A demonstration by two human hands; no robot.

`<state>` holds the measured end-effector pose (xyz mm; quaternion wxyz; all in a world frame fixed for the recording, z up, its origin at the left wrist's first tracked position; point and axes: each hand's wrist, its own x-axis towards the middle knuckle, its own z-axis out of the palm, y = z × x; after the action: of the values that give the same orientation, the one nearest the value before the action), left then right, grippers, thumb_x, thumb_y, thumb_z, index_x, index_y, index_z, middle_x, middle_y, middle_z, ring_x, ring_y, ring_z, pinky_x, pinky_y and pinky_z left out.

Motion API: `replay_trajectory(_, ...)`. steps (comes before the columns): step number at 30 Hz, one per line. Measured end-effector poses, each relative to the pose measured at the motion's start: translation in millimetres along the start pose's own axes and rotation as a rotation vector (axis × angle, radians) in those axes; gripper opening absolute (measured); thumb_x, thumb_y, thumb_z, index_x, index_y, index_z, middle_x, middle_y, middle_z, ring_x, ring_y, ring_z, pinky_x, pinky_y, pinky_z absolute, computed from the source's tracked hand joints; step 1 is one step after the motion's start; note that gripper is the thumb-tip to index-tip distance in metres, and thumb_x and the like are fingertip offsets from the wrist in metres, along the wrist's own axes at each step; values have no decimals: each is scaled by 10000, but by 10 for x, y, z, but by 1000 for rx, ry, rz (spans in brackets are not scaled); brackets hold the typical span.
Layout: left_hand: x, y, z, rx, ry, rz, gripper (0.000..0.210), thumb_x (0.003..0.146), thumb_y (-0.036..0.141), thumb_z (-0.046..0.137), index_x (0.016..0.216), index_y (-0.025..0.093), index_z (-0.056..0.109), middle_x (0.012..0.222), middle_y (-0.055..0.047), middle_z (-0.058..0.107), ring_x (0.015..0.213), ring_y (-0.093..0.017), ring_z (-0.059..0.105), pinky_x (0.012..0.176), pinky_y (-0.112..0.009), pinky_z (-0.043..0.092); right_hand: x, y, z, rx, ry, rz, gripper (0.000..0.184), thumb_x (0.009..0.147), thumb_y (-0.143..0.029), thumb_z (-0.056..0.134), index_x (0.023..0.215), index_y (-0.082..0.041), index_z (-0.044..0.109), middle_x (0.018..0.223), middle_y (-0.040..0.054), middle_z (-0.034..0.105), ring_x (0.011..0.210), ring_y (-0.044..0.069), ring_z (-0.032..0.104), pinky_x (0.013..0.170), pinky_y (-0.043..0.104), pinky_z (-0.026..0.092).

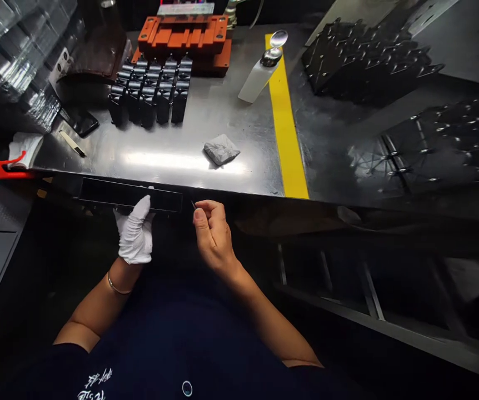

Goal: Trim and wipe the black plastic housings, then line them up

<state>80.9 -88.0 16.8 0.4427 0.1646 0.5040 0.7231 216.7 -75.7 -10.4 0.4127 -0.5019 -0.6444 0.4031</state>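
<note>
My left hand [136, 233], in a white glove, is closed on a long flat black panel [110, 191] with thin bright edges. It holds the panel level, just in front of the bench edge, with the thumb on top and the other fingers mostly hidden below. To the right of the panel's end is my bare right hand [214, 233]. Its thumb and forefinger pinch a small thin dark piece [193, 205], too small to name, which stands apart from the panel.
On the metal bench [160, 147] are a folded grey cloth [221, 149], a white bottle [258, 78], rows of black parts [151, 91] and an orange fixture [183, 36]. Yellow tape [287, 128] crosses the bench. Stacked black parts [364, 55] stand right; red-handled pliers [1, 169] lie left.
</note>
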Motion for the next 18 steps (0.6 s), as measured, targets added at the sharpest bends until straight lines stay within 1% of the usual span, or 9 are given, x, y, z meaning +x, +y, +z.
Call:
replay_trajectory(2, -25, -37, 12, 1, 54, 213, 485, 717, 266, 770, 1164, 303, 584, 1200, -6, 644, 1191, -236, 586, 1016, -410, 489, -39, -20, 26, 104, -32, 14, 208, 927, -400, 497, 970, -210, 569, 805, 5, 630, 701, 130, 595, 648, 258, 473)
replay_trajectory(3, -38, -62, 5, 14, 59, 292, 544, 707, 261, 782, 1201, 314, 560, 1224, -9, 626, 1195, -237, 583, 1029, -419, 477, -58, -29, 47, 162, -47, 10, 188, 912, -390, 529, 931, -210, 578, 802, 3, 633, 708, 127, 597, 648, 252, 477)
replay_trajectory(5, -63, -111, -25, 94, 25, 393, 639, 708, 295, 785, 1274, 341, 492, 1279, -12, 582, 1233, -231, 553, 1062, -424, 446, -87, -38, 101, 262, -29, 10, 167, 885, -377, 576, 903, -212, 598, 788, -1, 637, 704, 124, 599, 638, 245, 483)
replay_trajectory(8, -84, -158, -78, 231, -15, 492, 722, 727, 338, 771, 1343, 362, 397, 1328, -21, 536, 1293, -221, 494, 1110, -423, 388, -98, -17, 169, 324, 61, 18, 151, 864, -362, 604, 877, -213, 626, 752, -5, 631, 671, 120, 587, 605, 244, 480)
replay_trajectory(12, -85, -174, -110, 310, -27, 528, 744, 723, 318, 776, 1345, 356, 368, 1340, -25, 510, 1318, -219, 458, 1118, -422, 375, -102, 61, 217, 314, 131, -10, 127, 850, -333, 627, 851, -209, 656, 725, -2, 630, 652, 120, 582, 597, 252, 471)
replay_trajectory(16, -102, -178, -82, 354, -2, 489, 746, 679, 309, 806, 1308, 320, 406, 1288, -27, 536, 1281, -224, 493, 1106, -418, 391, -119, 202, 263, 305, 173, -63, 119, 846, -312, 632, 827, -202, 674, 735, 13, 648, 648, 123, 586, 607, 265, 475)
replay_trajectory(18, -139, -123, -50, 299, 27, 453, 705, 665, 286, 814, 1267, 305, 447, 1238, -18, 570, 1251, -226, 523, 1101, -427, 401, -116, 318, 268, 293, 192, -40, 135, 839, -323, 636, 822, -196, 679, 744, 21, 657, 665, 131, 599, 623, 273, 487)
